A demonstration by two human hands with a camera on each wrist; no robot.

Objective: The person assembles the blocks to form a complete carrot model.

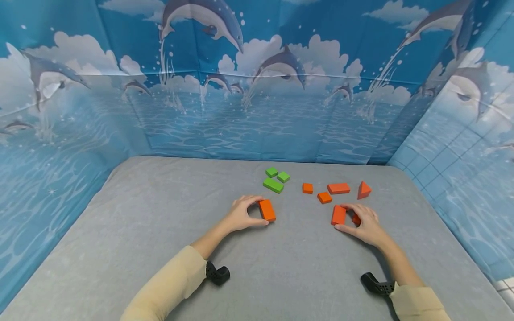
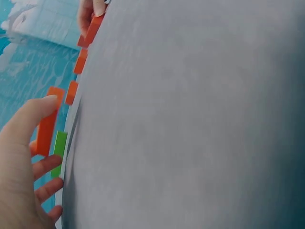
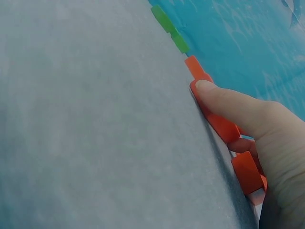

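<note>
My left hand (image 1: 242, 215) pinches an orange rectangular block (image 1: 267, 210) between thumb and fingers, left of the middle of the table. In the left wrist view that block (image 2: 47, 125) slants between the thumb and forefinger. Farther right, my right hand (image 1: 364, 225) pinches a red-orange rectangular block (image 1: 338, 215) at its two ends. Behind that block, another red-orange block (image 1: 356, 219) is partly hidden by the right hand; in the right wrist view it appears as a red-orange block (image 3: 248, 172) beneath the palm.
Several green blocks (image 1: 273, 185) lie toward the back. To their right are two small orange blocks (image 1: 307, 188), a longer orange block (image 1: 338, 188) and a triangular one (image 1: 364, 190). A grey cloth (image 1: 168, 196) covers the table; a dolphin-print curtain (image 1: 257, 120) hangs behind it.
</note>
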